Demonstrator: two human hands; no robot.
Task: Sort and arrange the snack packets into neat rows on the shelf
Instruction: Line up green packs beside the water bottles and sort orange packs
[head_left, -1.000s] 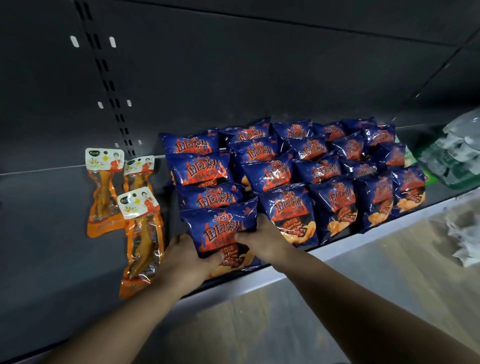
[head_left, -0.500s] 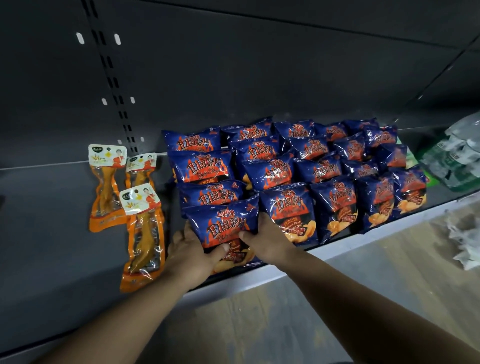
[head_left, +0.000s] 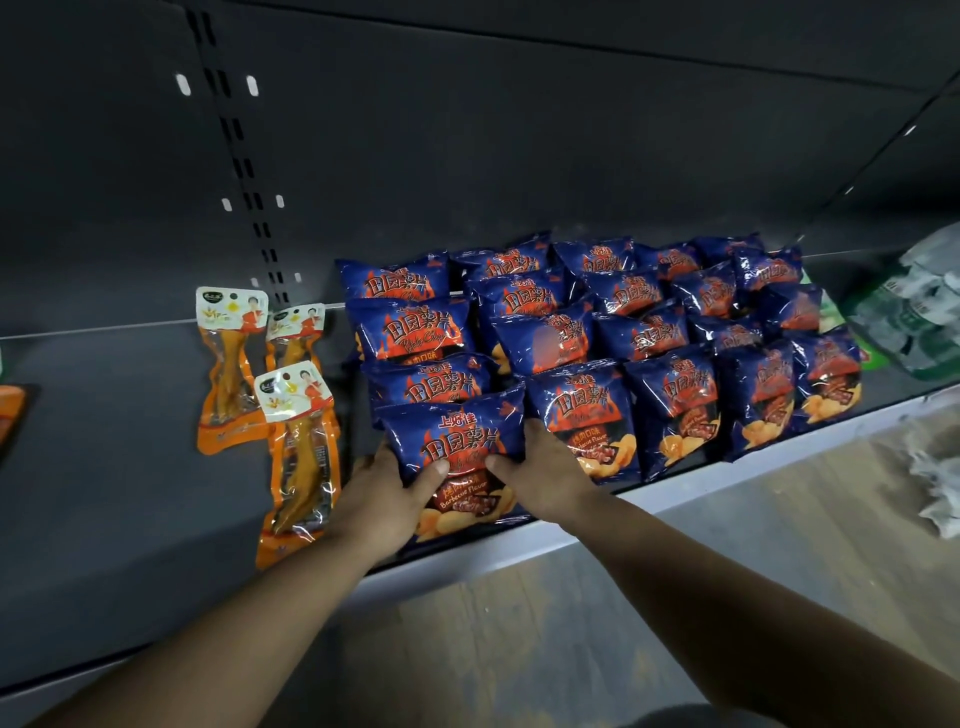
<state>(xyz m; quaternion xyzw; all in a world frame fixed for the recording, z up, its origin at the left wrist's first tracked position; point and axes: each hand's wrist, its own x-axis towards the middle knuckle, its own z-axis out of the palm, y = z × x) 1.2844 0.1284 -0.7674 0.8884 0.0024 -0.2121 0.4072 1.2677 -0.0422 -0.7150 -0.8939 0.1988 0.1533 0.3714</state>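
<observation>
Thumbs of my left hand (head_left: 387, 499) and right hand (head_left: 545, 480) pinched the front chip packet (head_left: 457, 457) at six o'clock on the shelf (head_left: 675, 493), where overpushing risked toppling rows behind.

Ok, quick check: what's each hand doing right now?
Left hand: grips the left edge of the front blue barbecue chip packet.
Right hand: grips the same packet's right edge.

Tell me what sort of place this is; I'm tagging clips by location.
Probably a shop aisle: a dark metal shelf with a slotted upright, many identical blue chip packets in rows, and orange vacuum-packed snacks beside them.
</observation>
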